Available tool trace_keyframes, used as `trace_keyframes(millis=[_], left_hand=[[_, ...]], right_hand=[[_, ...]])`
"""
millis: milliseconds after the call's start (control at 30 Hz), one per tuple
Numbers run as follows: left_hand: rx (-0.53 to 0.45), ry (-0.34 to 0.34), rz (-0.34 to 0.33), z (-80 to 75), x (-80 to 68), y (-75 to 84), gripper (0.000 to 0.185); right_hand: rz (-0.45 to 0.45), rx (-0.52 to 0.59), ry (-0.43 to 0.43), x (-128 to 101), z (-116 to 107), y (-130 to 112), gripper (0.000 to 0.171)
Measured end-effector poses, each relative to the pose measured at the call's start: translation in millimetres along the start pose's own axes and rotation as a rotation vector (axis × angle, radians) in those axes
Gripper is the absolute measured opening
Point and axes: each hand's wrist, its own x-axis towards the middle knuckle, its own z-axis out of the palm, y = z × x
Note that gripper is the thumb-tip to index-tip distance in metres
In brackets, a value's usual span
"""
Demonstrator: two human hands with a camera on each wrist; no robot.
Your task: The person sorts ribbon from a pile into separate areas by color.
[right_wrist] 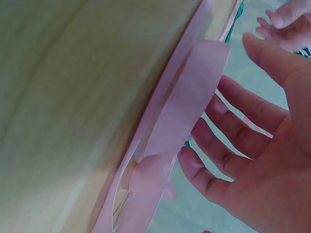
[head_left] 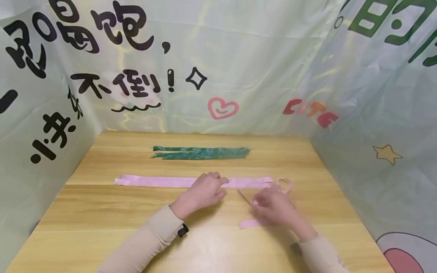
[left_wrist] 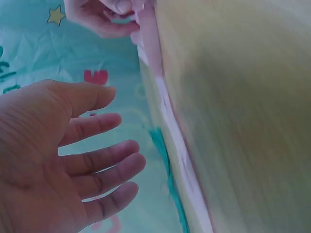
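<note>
Right hand [head_left: 273, 206] fingers loose on pink ribbon [head_left: 191, 182], flat, looped end.

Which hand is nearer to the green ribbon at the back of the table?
Left. The left hand lies by the pink ribbon, just in front of the green ribbon; the right hand sits farther forward, off to the right.

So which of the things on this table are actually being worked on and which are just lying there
In hand:
- pink ribbon, stretched flat across the table
- left hand, fingers on or just above that ribbon
- right hand, at the ribbon's looped right end
- loose pink ribbon end by the right hand

Lying about:
- green ribbon, farther back, untouched
- wooden table
- printed backdrop
</note>
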Motion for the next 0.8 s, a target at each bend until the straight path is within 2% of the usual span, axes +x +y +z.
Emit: trace_keyframes(millis=[233,467,800], left_hand=[[0.033,-0.068,0.045,20.3,17.9,20.6,0.033],[0.016,-0.113,0.066,33.6,26.0,34.7,0.031],[-0.108,-0.113,0.095,47.3,27.9,42.2,0.033]], right_hand=[[0.013,-0.009,-0.016,0,3,-3,0.015],[0.045,0.017,-0.056,-2,4,0,0.019],[-0.026,0.035,-0.023,-8,6,1,0.026]])
